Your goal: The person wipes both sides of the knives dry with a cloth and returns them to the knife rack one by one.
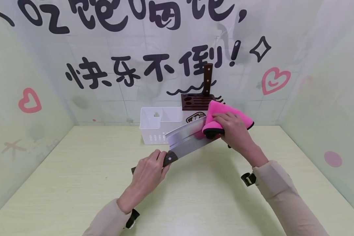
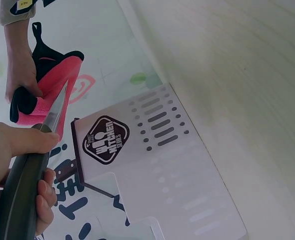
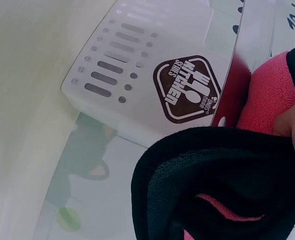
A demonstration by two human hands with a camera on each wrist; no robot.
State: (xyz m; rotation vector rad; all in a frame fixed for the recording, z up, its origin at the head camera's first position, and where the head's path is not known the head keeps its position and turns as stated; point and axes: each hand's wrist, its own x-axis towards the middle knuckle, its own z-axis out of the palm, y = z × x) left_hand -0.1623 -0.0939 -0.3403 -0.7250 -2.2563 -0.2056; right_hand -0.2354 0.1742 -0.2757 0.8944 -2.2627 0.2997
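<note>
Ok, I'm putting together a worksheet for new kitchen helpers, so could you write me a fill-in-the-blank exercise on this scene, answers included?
1. The left grip holds the knife by its ____.
2. The right grip holds a cloth that is mostly ____ with a dark edge.
3. In the head view, the cloth covers part of the knife's ____.
4. The rack has a dark top and a ____ body.

Missing words: handle; pink; blade; white.

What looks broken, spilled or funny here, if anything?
Nothing stands out. The left hand grips the cleaver, the right hand holds the pink cloth against it, and the white knife holder stands upright on the table. I see no spill or damage.
</note>
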